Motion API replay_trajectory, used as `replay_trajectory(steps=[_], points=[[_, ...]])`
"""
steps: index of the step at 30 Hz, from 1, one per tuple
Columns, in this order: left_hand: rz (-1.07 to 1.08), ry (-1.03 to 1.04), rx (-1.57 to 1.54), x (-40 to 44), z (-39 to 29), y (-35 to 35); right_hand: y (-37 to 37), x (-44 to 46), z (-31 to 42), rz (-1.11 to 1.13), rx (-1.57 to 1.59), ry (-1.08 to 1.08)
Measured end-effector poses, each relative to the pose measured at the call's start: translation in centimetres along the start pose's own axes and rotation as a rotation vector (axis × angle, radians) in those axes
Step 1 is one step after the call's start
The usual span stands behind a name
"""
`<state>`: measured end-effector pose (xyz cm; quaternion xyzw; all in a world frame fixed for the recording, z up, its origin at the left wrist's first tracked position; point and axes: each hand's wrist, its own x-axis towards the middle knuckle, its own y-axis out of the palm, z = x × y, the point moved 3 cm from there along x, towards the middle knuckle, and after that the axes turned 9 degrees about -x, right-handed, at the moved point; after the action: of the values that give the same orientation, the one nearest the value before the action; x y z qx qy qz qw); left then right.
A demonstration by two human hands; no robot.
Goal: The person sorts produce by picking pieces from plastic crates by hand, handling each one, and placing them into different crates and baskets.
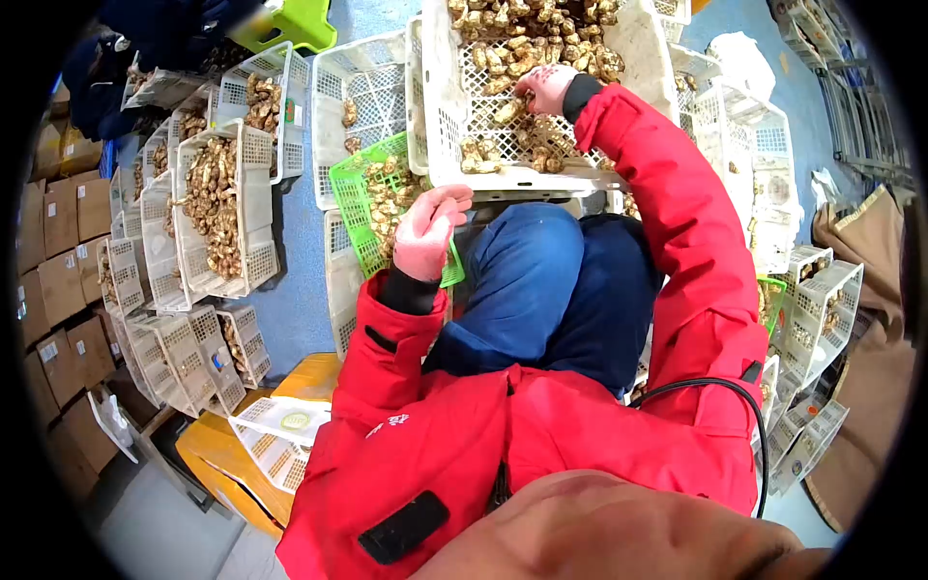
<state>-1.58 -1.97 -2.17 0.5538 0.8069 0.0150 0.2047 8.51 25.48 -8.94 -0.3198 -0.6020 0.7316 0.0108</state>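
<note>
A white plastic crate stands in front of my knees, with knobbly brown-and-cream mushrooms heaped at its far end and a few loose ones near its front wall. Inside the crate, my right hand reaches down with curled fingers against a pale mushroom; the fingertips are partly hidden. My left hand is raised over a green basket that holds more mushrooms. Its fingers are extended and lightly bent, and nothing shows in them.
Stacked white crates of mushrooms stand on the left, and more white crates on the right. A pale crate with a few pieces is beside the main one. Cardboard boxes line the far left. Another person's dark clothing shows at upper left.
</note>
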Motion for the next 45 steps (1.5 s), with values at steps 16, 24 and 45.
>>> replay_trajectory(steps=[16, 24, 45], points=[[0.079, -0.085, -0.216, -0.3, -2.1, 1.4, -7.8, -15.5, 10.0, -0.671, 0.731, -0.282], [-0.152, 0.165, 0.082, -2.3, -3.6, 0.1, -4.2, -14.2, 4.5, -0.414, 1.223, -0.083], [-0.512, -0.278, 0.298, -17.1, 17.3, -22.6, -1.1, 4.2, -4.3, -0.204, -0.013, 0.365]])
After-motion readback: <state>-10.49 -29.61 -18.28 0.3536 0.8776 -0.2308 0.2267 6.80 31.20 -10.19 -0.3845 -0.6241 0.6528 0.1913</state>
